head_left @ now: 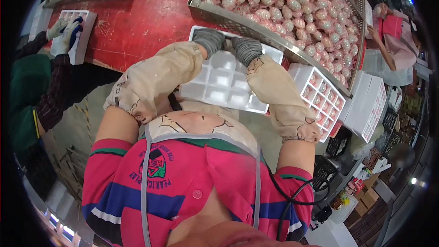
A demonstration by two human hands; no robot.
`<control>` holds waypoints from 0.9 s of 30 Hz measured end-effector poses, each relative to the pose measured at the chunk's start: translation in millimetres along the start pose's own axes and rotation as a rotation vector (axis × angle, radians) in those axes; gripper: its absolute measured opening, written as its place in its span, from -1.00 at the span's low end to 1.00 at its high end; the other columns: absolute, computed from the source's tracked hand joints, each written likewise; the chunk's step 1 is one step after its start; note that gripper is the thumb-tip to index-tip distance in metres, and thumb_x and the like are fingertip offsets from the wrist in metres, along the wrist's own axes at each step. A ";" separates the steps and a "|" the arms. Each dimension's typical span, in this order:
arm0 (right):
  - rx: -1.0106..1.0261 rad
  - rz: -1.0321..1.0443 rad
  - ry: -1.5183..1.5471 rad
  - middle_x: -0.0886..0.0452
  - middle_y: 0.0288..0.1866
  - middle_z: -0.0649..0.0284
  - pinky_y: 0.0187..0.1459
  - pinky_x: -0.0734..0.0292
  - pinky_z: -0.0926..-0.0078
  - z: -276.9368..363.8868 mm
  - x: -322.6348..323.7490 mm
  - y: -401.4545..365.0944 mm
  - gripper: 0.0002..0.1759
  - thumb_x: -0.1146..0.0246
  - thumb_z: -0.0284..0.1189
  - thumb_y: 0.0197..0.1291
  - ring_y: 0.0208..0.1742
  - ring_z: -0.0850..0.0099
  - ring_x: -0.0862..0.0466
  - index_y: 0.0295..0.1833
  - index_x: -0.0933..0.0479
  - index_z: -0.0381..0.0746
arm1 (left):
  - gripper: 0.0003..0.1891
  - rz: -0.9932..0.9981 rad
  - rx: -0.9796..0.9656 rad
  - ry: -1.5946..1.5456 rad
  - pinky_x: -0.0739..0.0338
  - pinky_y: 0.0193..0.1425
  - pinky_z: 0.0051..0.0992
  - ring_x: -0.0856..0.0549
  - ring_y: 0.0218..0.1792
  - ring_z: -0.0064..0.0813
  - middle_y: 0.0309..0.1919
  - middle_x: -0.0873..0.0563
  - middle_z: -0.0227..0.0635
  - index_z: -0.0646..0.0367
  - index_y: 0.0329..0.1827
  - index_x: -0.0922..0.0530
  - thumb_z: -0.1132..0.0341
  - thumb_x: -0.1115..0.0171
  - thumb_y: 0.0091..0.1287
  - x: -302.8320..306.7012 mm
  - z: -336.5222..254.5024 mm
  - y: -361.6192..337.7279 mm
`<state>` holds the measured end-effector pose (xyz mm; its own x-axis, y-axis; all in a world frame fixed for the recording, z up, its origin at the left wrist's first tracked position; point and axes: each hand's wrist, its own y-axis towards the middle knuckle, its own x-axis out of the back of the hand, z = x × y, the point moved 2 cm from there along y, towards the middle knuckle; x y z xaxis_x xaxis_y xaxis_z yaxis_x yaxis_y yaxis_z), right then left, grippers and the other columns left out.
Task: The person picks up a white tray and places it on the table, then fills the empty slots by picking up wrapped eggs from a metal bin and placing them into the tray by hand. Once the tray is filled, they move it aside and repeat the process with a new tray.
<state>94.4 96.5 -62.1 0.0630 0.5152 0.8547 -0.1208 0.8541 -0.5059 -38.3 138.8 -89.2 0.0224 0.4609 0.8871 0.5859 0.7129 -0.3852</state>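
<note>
A white foam tray [224, 80] with square compartments lies in front of me; the compartments in view hold nothing. Over its far part is my left hand [208, 41], in a grey knitted glove with a beige sleeve above it. My right hand [247, 49], gloved the same way, is close beside it at the tray's far side. Both hands point away from me and their fingers are hidden, so I cannot make out whether they hold anything. Just beyond them, a perforated metal bin [270, 36] holds many round, pink-and-white wrapped pieces [292, 4].
Right of me are a filled foam tray [338, 102] and stacked white foam boxes [363, 96]. The table [146, 9] is red. A co-worker's gloved hands [66, 31] are over another tray [82, 45] at left. Another person [393, 41] is at far right.
</note>
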 end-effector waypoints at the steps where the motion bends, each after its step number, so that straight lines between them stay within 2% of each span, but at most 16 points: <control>1: 0.098 -0.119 0.047 -0.67 -0.23 0.03 -0.08 -0.52 0.17 0.4 9.6 -10.4 -0.57 -0.03 -0.05 0.29 -0.16 0.10 -0.67 -0.01 -0.57 -0.13 | -0.78 -0.022 -0.001 0.002 -0.54 -0.22 -0.15 -0.69 -0.31 -0.13 -0.37 -0.71 -0.19 -0.01 -0.26 -0.68 0.14 -0.26 0.09 -2.5 1.8 3.2; 2: 0.102 -0.130 0.035 -0.67 -0.23 0.03 -0.08 -0.52 0.17 -14.5 19.3 -3.6 -0.57 -0.03 -0.05 0.29 -0.16 0.10 -0.67 -0.01 -0.57 -0.13 | -0.77 -0.139 -0.024 -0.024 -0.54 -0.23 -0.15 -0.69 -0.31 -0.12 -0.37 -0.71 -0.18 -0.02 -0.26 -0.68 0.12 -0.25 0.10 -13.2 5.7 5.8; 4: 0.375 -0.253 0.385 -0.67 -0.22 0.04 -0.06 -0.51 0.20 -58.1 38.2 5.6 -0.54 -0.15 -0.02 0.20 -0.15 0.14 -0.67 -0.01 -0.56 -0.16 | -0.77 -0.253 -0.035 -0.058 -0.54 -0.24 -0.14 -0.69 -0.30 -0.12 -0.37 -0.71 -0.18 -0.02 -0.26 -0.68 0.11 -0.24 0.10 -14.1 6.4 5.8; 6: -0.127 -0.443 0.398 -0.66 -0.19 0.06 -0.04 -0.50 0.26 -78.3 91.7 -15.6 -0.46 -0.25 0.04 0.09 -0.13 0.21 -0.66 0.01 -0.55 -0.16 | -0.75 -0.094 -0.022 -0.010 -0.53 -0.24 -0.13 -0.69 -0.30 -0.12 -0.37 -0.71 -0.18 -0.04 -0.24 -0.67 0.06 -0.23 0.11 -4.2 3.1 -3.0; 9: -0.050 -0.245 0.136 -0.66 -0.17 0.08 -0.05 -0.49 0.29 -132.3 65.1 43.6 -0.48 -0.27 0.00 0.05 -0.10 0.25 -0.65 -0.01 -0.57 -0.15 | -0.72 -0.090 -0.020 -0.021 -0.53 -0.23 -0.13 -0.69 -0.30 -0.12 -0.37 -0.71 -0.17 -0.04 -0.23 -0.66 0.03 -0.21 0.12 5.2 -1.3 -8.9; 11: -0.015 0.062 0.383 -0.66 -0.17 0.13 -0.07 -0.49 0.28 -130.9 56.2 53.0 -0.55 -0.25 -0.08 0.07 -0.13 0.28 -0.64 -0.05 -0.59 -0.17 | -0.72 -0.100 -0.010 -0.047 -0.53 -0.23 -0.13 -0.69 -0.30 -0.13 -0.36 -0.70 -0.18 -0.04 -0.22 -0.66 0.03 -0.22 0.11 10.4 -1.6 -12.2; 14: -0.146 0.022 0.367 -0.66 -0.19 0.15 -0.09 -0.49 0.31 -123.9 67.1 38.5 -0.58 -0.26 -0.13 0.05 -0.17 0.31 -0.63 -0.09 -0.61 -0.21 | -0.71 -0.132 -0.027 -0.053 -0.52 -0.23 -0.13 -0.69 -0.29 -0.14 -0.34 -0.70 -0.19 -0.03 -0.20 -0.65 0.05 -0.23 0.10 12.3 5.6 -18.6; 16: -0.099 -0.070 0.421 -0.66 -0.25 0.18 -0.13 -0.48 0.37 -145.3 63.1 32.1 -0.62 -0.26 -0.17 0.08 -0.24 0.37 -0.61 -0.11 -0.61 -0.23 | -0.71 -0.147 -0.047 -0.055 -0.52 -0.23 -0.14 -0.69 -0.28 -0.14 -0.32 -0.70 -0.19 -0.03 -0.19 -0.65 0.06 -0.23 0.10 11.9 11.4 -21.4; 18: -0.021 -0.528 0.717 -0.63 -0.36 0.17 -0.23 -0.48 0.39 -151.4 73.4 2.9 -0.72 -0.24 -0.25 0.14 -0.33 0.39 -0.58 -0.15 -0.61 -0.22 | -0.71 -0.211 -0.004 0.012 -0.52 -0.21 -0.17 -0.68 -0.26 -0.19 -0.28 -0.70 -0.23 -0.02 -0.14 -0.63 0.10 -0.24 0.11 11.2 14.0 -27.3; 20: -0.138 -0.672 0.890 -0.60 -0.41 0.22 -0.29 -0.46 0.44 -142.7 93.3 -38.2 -0.75 -0.23 -0.29 0.17 -0.37 0.47 -0.53 -0.20 -0.60 -0.26 | -0.73 -0.389 -0.081 -0.092 -0.52 -0.17 -0.20 -0.68 -0.23 -0.21 -0.23 -0.70 -0.22 0.01 -0.12 -0.62 0.16 -0.22 0.14 27.7 9.6 -47.5; 21: -0.092 -0.764 1.003 -0.58 -0.42 0.24 -0.32 -0.45 0.47 -148.9 85.5 -45.1 -0.75 -0.23 -0.30 0.20 -0.38 0.51 -0.52 -0.20 -0.58 -0.28 | -0.76 -0.529 -0.189 -0.232 -0.53 -0.11 -0.30 -0.69 -0.25 -0.32 -0.27 -0.70 -0.29 0.07 -0.12 -0.62 0.21 -0.24 0.20 33.5 4.4 -55.4; 22: -0.105 -0.757 1.007 -0.58 -0.42 0.24 -0.32 -0.45 0.47 -150.7 73.1 -50.7 -0.75 -0.23 -0.30 0.20 -0.38 0.51 -0.52 -0.20 -0.58 -0.28 | -0.76 -0.515 -0.192 -0.237 -0.53 -0.11 -0.30 -0.69 -0.25 -0.32 -0.27 -0.70 -0.29 0.07 -0.12 -0.62 0.21 -0.24 0.20 35.7 -0.1 -55.9; 24: 0.273 -0.865 0.658 -0.56 -0.46 0.25 -0.34 -0.45 0.47 -125.2 62.1 -72.0 -0.76 -0.25 -0.32 0.20 -0.40 0.56 -0.52 -0.17 -0.58 -0.30 | -0.71 -0.164 -0.194 -1.262 -0.53 -0.04 -0.43 -0.67 -0.21 -0.48 -0.24 -0.68 -0.36 0.13 -0.03 -0.58 0.28 -0.30 0.20 37.4 -12.7 -49.0; 25: 0.311 -0.682 1.017 -0.55 -0.47 0.23 -0.32 -0.48 0.47 -108.9 52.2 -79.9 -0.78 -0.27 -0.38 0.15 -0.39 0.47 -0.58 -0.13 -0.56 -0.27 | -0.71 -0.150 -0.191 -1.259 -0.53 -0.04 -0.43 -0.67 -0.21 -0.48 -0.24 -0.68 -0.36 0.13 -0.03 -0.58 0.28 -0.30 0.20 42.0 -19.6 -48.4; 26: 0.303 -0.684 1.025 -0.55 -0.47 0.23 -0.32 -0.48 0.47 -98.1 45.6 -77.8 -0.78 -0.27 -0.38 0.15 -0.39 0.47 -0.58 -0.13 -0.56 -0.27 | -0.66 -0.064 -0.211 -1.511 -0.52 -0.01 -0.47 -0.63 -0.17 -0.54 -0.20 -0.65 -0.40 0.15 0.02 -0.54 0.33 -0.33 0.18 46.5 -27.5 -46.7; 27: 0.146 -0.474 0.997 -0.57 -0.44 0.18 -0.28 -0.51 0.43 -89.9 36.3 -73.0 -0.77 -0.27 -0.38 0.13 -0.38 0.36 -0.60 -0.12 -0.56 -0.26 | -0.60 0.028 -0.229 -1.763 -0.51 0.01 -0.52 -0.60 -0.13 -0.59 -0.16 -0.63 -0.43 0.17 0.08 -0.50 0.38 -0.36 0.16 47.5 -34.9 -45.1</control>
<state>194.6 59.3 -4.6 0.8934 0.0221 0.4486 0.0147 0.9968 -0.0785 -35.4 110.1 -20.8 -0.6892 0.5467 -0.4755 0.6943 0.6860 -0.2177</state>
